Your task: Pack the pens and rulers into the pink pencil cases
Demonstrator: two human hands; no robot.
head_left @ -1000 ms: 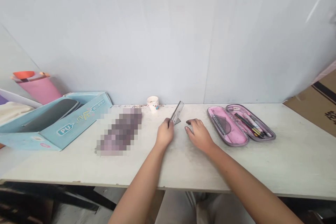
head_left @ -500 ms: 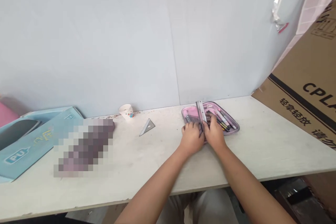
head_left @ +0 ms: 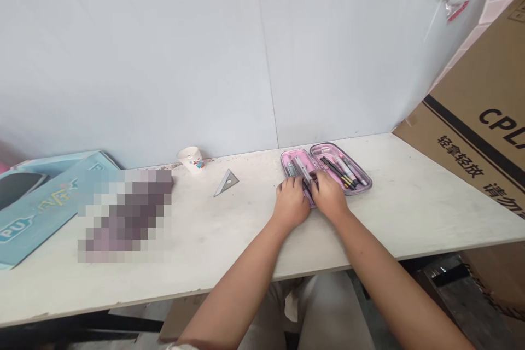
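Clock positions are the wearer's. At 12 o'clock, the left hand and right hand bend their fingers over the near end of a straight ruler; I cannot tell whether either grips it. The slim, grey ruler overlies the left half of an open pink pencil case; pens fill the right half. Set square: 11 o'clock, round-holed. Blue box: 10 o'clock, marked "PU". Brown carton: 2 o'clock, printed "CPL" (cut off), "轻拿轻放", "请勿".
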